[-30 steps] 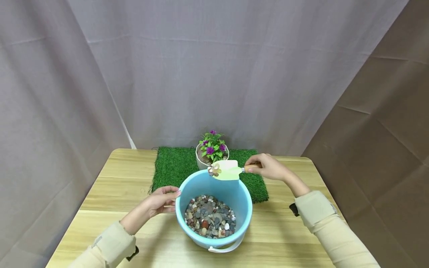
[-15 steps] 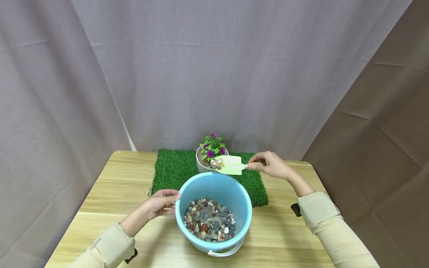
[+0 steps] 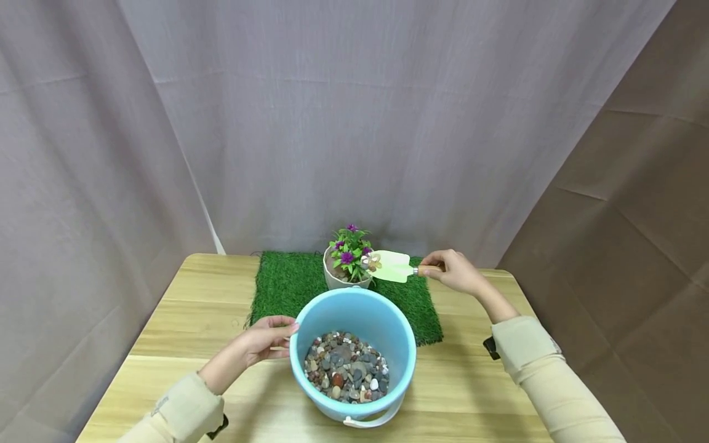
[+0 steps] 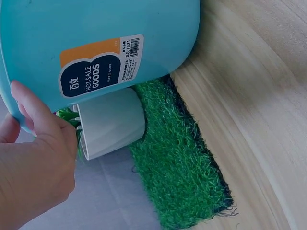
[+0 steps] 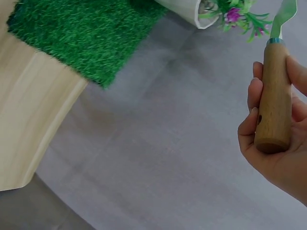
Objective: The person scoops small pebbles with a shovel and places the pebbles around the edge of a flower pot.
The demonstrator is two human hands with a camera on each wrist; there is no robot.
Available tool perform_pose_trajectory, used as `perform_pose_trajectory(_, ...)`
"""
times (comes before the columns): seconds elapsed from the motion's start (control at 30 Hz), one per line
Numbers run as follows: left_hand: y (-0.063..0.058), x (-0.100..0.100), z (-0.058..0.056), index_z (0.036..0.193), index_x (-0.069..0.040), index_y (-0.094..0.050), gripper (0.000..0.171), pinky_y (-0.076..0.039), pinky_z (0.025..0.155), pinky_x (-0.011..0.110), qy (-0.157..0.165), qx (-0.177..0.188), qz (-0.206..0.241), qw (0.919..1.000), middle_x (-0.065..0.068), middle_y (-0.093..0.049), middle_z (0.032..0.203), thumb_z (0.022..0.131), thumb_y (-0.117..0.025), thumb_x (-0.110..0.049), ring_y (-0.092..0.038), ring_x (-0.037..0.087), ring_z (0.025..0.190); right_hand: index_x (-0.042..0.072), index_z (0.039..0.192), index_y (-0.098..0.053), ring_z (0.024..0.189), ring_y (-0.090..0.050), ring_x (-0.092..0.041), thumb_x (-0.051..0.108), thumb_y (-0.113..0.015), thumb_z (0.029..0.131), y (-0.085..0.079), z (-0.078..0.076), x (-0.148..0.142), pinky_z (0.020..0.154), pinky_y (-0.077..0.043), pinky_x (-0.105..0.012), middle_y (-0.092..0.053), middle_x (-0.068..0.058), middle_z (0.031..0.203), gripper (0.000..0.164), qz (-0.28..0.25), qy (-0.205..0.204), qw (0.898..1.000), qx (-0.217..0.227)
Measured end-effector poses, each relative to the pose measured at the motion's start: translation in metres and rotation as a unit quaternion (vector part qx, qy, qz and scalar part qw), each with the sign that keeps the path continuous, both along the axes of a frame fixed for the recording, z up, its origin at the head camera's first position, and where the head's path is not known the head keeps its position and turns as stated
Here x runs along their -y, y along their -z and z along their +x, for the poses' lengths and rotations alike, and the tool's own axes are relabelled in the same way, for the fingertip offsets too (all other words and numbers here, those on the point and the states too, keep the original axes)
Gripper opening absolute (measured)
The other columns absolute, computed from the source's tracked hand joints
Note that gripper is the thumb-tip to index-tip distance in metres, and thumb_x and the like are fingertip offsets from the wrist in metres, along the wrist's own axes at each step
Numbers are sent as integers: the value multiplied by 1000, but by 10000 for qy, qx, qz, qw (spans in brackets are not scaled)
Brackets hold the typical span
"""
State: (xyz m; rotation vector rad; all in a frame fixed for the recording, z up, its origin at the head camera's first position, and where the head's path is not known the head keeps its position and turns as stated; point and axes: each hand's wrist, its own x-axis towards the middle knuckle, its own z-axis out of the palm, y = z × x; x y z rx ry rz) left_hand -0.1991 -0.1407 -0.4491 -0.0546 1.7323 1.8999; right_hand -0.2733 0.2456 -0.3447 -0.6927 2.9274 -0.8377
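Observation:
My right hand grips the wooden handle of a pale green garden trowel. Several small pebbles lie on the trowel's tip, which overlaps the right rim of a white flowerpot in the head view. Purple flowers and green leaves grow from the pot, with stones around the stem. My left hand holds the left rim of a light blue bucket between thumb and fingers. Mixed pebbles cover the bucket's bottom.
The pot stands on a green artificial turf mat at the back of the wooden table, behind the bucket. The bucket's white handle hangs at its front. Grey curtains rise behind the table.
My right hand has carried the loaded trowel from over the bucket's far rim back and to the right, to the pot's rim. My left hand stays on the bucket.

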Motion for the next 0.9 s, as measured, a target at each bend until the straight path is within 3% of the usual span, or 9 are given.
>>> perform_pose_trajectory(0.37, 3, 1, 0, 122, 7, -46, 41, -62, 70, 25, 75, -4, 25, 10000, -3, -64, 73, 92, -60, -17, -63, 5, 64, -7, 98, -67, 68, -55, -15, 12, -65, 88, 23, -6, -17, 55, -46, -22, -69, -17, 87, 21, -32, 298, 9995, -71)
perform_pose_trajectory(0.6, 3, -1, -1, 126, 9, -43, 46, -62, 72, 25, 226, -26, -99, 9997, -2, -65, 77, 93, -60, -19, -64, 5, 67, -7, 98, -67, 68, -58, -17, 11, -64, 89, 36, -7, -29, 54, -47, -23, -69, -20, 89, 21, 27, 514, 9985, 180)
perform_pose_trajectory(0.77, 1, 0, 0, 122, 8, -46, 41, -62, 73, 27, 188, -48, -64, 9998, -2, -64, 76, 94, -58, -18, -64, 4, 66, -6, 95, -68, 68, -56, -18, 11, -64, 89, 44, -12, -33, 53, -45, -24, -68, -21, 87, 18, 1, 531, 9984, 178)
perform_pose_trajectory(0.9, 2, 2, -1, 124, 10, -45, 49, -62, 75, 28, 195, -106, -24, 9998, -2, -65, 77, 91, -63, -22, -64, 4, 67, -7, 95, -67, 67, -55, -16, 10, -63, 89, 51, -17, -34, 54, -45, -23, -68, -20, 85, 18, -11, 506, 9983, 273)
